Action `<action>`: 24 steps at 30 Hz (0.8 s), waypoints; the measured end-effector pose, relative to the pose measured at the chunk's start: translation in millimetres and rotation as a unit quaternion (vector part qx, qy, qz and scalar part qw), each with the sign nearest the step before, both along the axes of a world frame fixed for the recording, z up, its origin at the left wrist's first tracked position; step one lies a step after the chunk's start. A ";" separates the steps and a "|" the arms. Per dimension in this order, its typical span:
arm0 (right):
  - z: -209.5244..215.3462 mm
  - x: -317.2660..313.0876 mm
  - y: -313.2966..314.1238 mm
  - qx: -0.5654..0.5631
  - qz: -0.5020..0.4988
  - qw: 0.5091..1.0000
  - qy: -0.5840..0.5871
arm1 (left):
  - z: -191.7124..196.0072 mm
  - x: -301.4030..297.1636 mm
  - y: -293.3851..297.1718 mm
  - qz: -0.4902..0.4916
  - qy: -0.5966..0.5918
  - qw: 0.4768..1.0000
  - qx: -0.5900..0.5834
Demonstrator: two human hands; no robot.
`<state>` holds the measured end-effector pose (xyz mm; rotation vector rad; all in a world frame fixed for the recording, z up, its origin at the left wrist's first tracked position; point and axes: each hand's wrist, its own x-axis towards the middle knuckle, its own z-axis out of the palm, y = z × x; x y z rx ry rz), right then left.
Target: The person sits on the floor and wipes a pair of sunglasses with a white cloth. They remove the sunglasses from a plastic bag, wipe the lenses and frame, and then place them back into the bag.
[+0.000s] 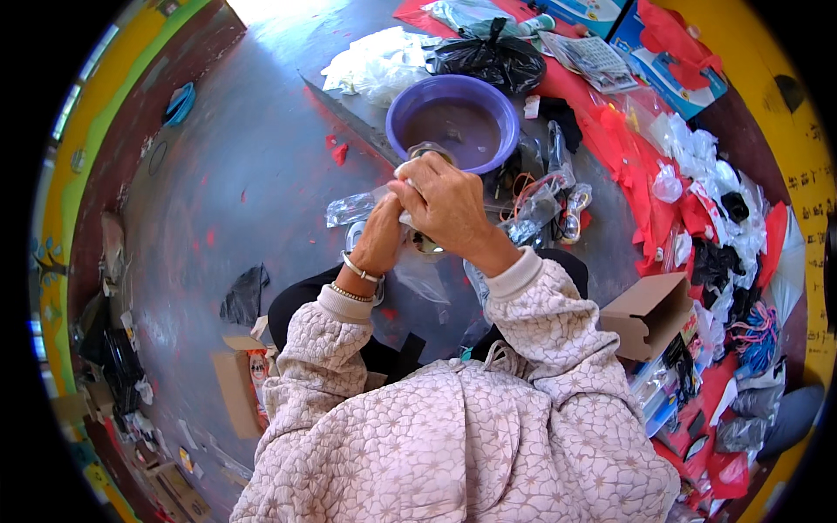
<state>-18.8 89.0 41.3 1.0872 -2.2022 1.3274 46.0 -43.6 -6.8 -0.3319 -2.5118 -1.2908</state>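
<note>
My right hand (446,207) and my left hand (381,235) are closed together on a clear plastic bag (353,207) that sticks out to the left of my fingers. A small round metal-rimmed piece (429,152) shows just above my right knuckles; I cannot tell if a hand holds it. Right behind my hands stands a purple plastic basin (453,120). Both sleeves are pale quilted fabric, and bangles circle my left wrist.
Clear packets with wires and small parts (540,205) lie right of my hands. A black plastic bag (497,61) sits behind the basin. Red, white and black wrappers (706,200) pile up at right. An open cardboard box (649,312) stands by my right elbow, another (240,383) lower left.
</note>
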 end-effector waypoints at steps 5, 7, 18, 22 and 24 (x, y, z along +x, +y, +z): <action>-1.5 -42.5 11.3 0.091 -0.168 0.981 -0.017 | 0.0 3.6 0.2 -0.053 -0.042 0.992 0.108; -16.0 -67.0 28.1 0.169 -0.255 0.952 -0.031 | 5.4 3.1 2.0 -0.083 -0.129 0.963 0.221; -9.8 -13.5 -17.3 0.060 -0.032 0.991 -0.114 | -7.7 -3.2 10.6 -0.011 -0.220 0.828 0.515; -5.7 -14.8 -15.3 0.015 0.032 0.992 -0.119 | -17.4 1.5 -7.0 -0.050 -0.069 0.994 0.064; -3.0 -15.9 -14.3 -0.002 0.067 0.994 -0.087 | -15.9 3.6 -4.6 -0.047 -0.089 0.992 0.077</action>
